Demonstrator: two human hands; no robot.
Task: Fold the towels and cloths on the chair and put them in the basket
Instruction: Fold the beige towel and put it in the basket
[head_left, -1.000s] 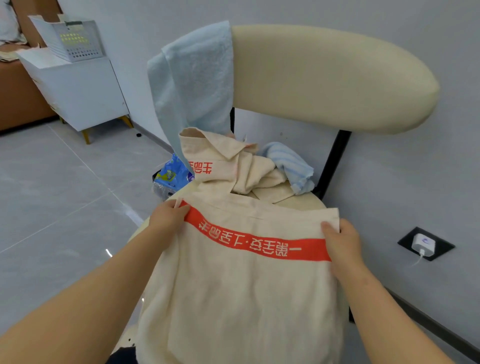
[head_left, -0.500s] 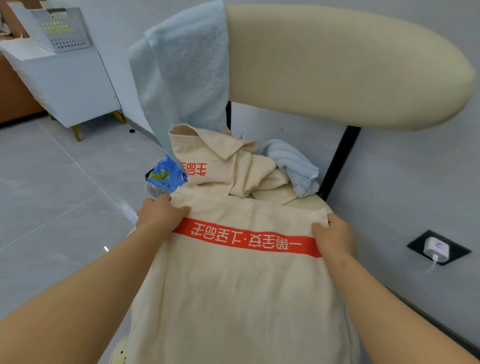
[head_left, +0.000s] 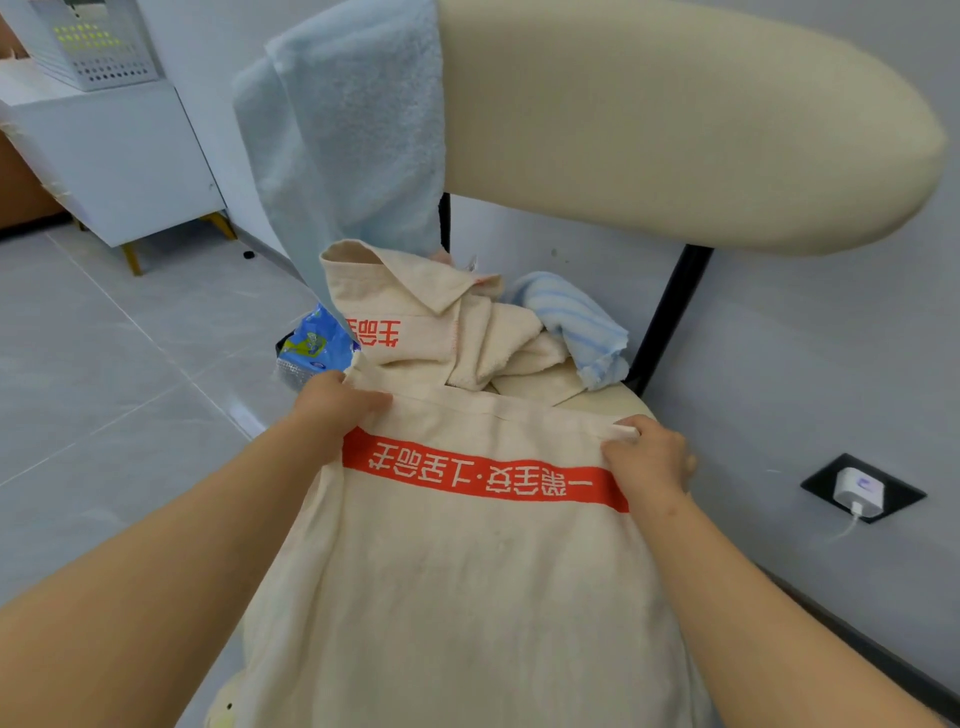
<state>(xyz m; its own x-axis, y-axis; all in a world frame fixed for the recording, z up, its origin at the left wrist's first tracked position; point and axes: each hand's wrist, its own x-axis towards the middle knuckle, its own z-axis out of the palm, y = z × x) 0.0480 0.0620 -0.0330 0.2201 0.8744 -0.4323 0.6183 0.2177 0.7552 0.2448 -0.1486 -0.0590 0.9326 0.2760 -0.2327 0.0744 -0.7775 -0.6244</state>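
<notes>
Cream towel — red band across it — lies spread at the chair front, its 2 far corners pinched by left hand and right hand.

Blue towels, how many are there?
2. One light blue fluffy towel hangs over the cream padded chair backrest; one blue striped towel lies crumpled on the seat. Others may be hidden.

White basket cropped at top, chair seat mostly covered, printed towel cut below

Head view, down, close over chair
</notes>
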